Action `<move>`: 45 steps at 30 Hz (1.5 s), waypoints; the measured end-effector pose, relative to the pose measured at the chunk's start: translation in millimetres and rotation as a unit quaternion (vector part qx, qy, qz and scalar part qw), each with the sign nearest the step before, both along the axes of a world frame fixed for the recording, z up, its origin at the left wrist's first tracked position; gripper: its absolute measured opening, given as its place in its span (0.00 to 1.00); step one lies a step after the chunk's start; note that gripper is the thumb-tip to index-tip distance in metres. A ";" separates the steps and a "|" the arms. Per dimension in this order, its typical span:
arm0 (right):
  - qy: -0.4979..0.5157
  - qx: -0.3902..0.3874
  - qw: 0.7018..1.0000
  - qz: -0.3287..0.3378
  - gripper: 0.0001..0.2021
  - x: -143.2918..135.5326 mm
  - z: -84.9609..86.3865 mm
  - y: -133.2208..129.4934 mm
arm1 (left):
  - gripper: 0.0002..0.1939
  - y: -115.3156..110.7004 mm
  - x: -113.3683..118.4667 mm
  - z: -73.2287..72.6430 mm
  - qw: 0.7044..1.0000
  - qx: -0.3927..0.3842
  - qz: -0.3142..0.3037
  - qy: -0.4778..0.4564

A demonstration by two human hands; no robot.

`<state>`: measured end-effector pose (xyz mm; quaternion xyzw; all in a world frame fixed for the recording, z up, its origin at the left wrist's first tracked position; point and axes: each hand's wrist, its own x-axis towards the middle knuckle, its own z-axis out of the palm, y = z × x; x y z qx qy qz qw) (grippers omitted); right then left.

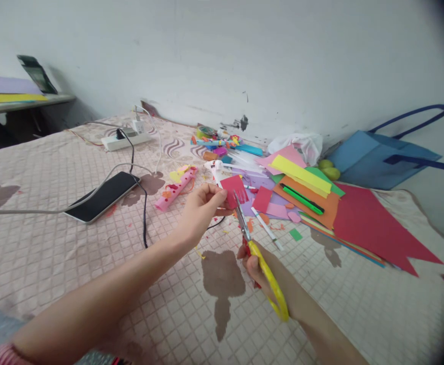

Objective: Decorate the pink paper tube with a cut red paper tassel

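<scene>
My left hand (202, 210) pinches a small red paper piece (232, 189) at its left edge. Several narrow slits run into the lower right side of that paper. Yellow-handled scissors (269, 279) are in my right hand (262, 266), its fingers wrapped round the handle. The scissor blades point up and away from me, with their tips at the slit edge of the paper. Another red piece (263, 199) lies on the table just to the right. A white marker (267, 229) rests beyond my right hand.
Coloured sheets (374, 223) with a green pen (302, 199) lie at right, before a blue bag (385, 157). A decorated pink roll (176, 188), a black tablet-like device (105, 196), cables and a power strip (126, 141) are at left. A glue gun (216, 170) lies behind the paper.
</scene>
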<state>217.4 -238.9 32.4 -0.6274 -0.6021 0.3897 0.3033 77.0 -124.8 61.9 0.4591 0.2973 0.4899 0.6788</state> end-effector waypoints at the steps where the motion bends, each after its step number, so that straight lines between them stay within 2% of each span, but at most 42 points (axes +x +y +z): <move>1: -0.001 0.000 1.000 -0.002 0.31 -0.3 0.7 0.2 | 0.09 0.0 0.0 0.1 1.000 0.000 0.000 0.001; 9: -0.001 -0.022 1.000 -0.018 0.28 -3.8 6.4 1.2 | 0.09 -0.2 -0.2 1.5 1.000 0.003 0.002 0.003; 15: 0.005 -0.040 0.998 -0.050 0.29 -1.7 -2.6 1.6 | 0.09 0.6 -1.0 1.3 1.000 0.003 0.002 0.002; 23: -0.017 0.020 0.999 0.040 0.29 3.0 4.1 -2.8 | 0.09 -0.3 -1.1 0.6 1.000 -0.002 -0.005 0.006; 33: -0.012 0.016 0.999 0.025 0.28 5.4 -11.6 -2.9 | 0.09 -0.2 -0.3 0.5 1.000 -0.002 0.001 0.002; 45: -0.011 -0.003 1.000 0.003 0.32 -1.0 1.4 0.3 | 0.09 -0.2 -0.2 0.6 1.000 0.003 0.003 0.003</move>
